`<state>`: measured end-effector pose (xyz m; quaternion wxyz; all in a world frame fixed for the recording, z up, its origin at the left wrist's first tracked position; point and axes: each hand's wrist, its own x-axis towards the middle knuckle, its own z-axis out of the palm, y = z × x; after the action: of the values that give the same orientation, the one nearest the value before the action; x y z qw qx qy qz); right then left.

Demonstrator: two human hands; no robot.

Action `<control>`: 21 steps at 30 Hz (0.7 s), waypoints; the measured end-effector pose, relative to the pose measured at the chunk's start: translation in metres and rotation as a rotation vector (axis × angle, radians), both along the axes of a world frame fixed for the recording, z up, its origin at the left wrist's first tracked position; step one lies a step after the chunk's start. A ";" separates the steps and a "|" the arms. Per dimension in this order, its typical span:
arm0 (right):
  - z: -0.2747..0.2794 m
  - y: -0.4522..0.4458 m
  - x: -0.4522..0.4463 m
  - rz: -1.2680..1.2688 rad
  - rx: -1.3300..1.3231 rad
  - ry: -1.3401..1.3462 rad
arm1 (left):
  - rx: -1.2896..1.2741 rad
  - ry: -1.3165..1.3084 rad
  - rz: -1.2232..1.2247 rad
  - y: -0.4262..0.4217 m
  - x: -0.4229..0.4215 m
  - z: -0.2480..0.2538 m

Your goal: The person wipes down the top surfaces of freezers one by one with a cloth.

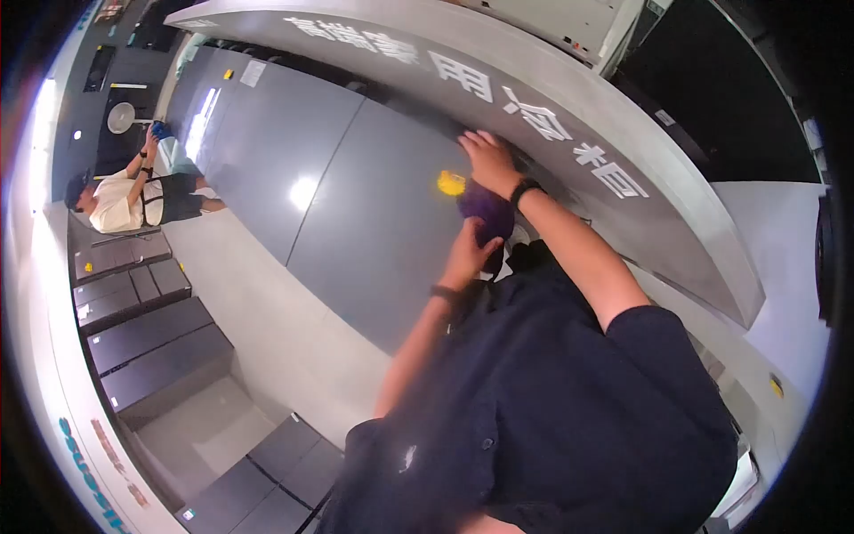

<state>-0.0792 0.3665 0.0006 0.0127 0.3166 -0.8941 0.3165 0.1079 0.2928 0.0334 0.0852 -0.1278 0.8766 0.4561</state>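
Grey panel [382, 196] beside a curved, lettered sign [534, 116], with purple cloth [487, 205] at one end.
Head view: the cloth lies between the hands, gripped by the left hand's [468, 256] curled fingers; the right hand's [495, 165] fingers are extended and slightly parted, just beyond it, near a yellow sticker [451, 183].

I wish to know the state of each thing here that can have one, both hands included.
Left hand: closed on the purple cloth
Purple cloth: bunched
Right hand: open, fingers extended
Large grey doors: apparently shut, thin seam between
Yellow sticker: attached to a grey door
Other person: standing, arms stretched out
Dark cabinet doors: apparently shut
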 end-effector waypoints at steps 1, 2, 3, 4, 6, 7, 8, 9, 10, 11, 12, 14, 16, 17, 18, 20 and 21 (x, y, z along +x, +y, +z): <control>0.006 -0.005 -0.007 0.057 0.107 0.047 | -0.008 -0.010 0.036 0.004 0.001 -0.008; 0.013 -0.013 -0.019 0.107 0.251 -0.162 | -0.017 -0.022 0.077 0.007 0.003 -0.015; 0.021 -0.023 -0.032 0.162 0.394 -0.370 | -0.029 -0.036 0.124 0.010 0.008 -0.020; 0.026 -0.028 -0.041 0.220 0.538 -0.578 | 0.045 -0.006 0.188 0.011 0.013 -0.022; 0.033 -0.031 -0.047 0.260 0.613 -0.571 | 0.095 0.009 0.216 0.013 0.016 -0.010; 0.037 -0.035 -0.044 0.283 0.645 -0.564 | 0.114 0.018 0.233 0.012 0.018 -0.004; 0.042 -0.037 -0.038 0.249 0.615 -0.561 | 0.117 0.005 0.236 0.011 0.019 0.002; 0.046 -0.035 -0.035 0.210 0.584 -0.555 | 0.121 -0.002 0.236 0.010 0.018 0.004; 0.051 -0.032 -0.034 0.168 0.555 -0.546 | 0.128 -0.006 0.235 0.009 0.017 0.005; 0.056 -0.029 -0.034 0.195 0.556 -0.545 | 0.106 0.008 0.237 0.009 0.016 0.001; 0.062 -0.026 -0.034 0.219 0.558 -0.544 | 0.085 0.023 0.238 0.010 0.015 -0.004; 0.056 -0.025 -0.036 0.232 0.577 -0.543 | 0.063 -0.002 0.238 0.013 0.020 -0.010; 0.032 -0.029 -0.039 0.210 0.557 -0.460 | 0.048 -0.058 0.218 0.009 0.014 0.001; 0.026 -0.030 -0.038 0.201 0.550 -0.426 | 0.060 -0.023 0.230 0.005 0.009 -0.004; 0.029 -0.030 -0.034 0.140 0.579 -0.421 | 0.077 -0.001 0.249 0.006 0.013 -0.008; 0.032 -0.026 -0.035 0.197 0.545 -0.449 | 0.057 -0.020 0.242 0.006 0.022 -0.016; 0.027 -0.024 -0.038 0.225 0.529 -0.464 | 0.091 -0.003 0.262 0.007 0.028 -0.023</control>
<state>-0.1177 0.3425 0.0279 -0.3077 0.3249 -0.8837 0.1370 0.1362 0.2998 0.0101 0.0322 -0.2377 0.8306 0.5026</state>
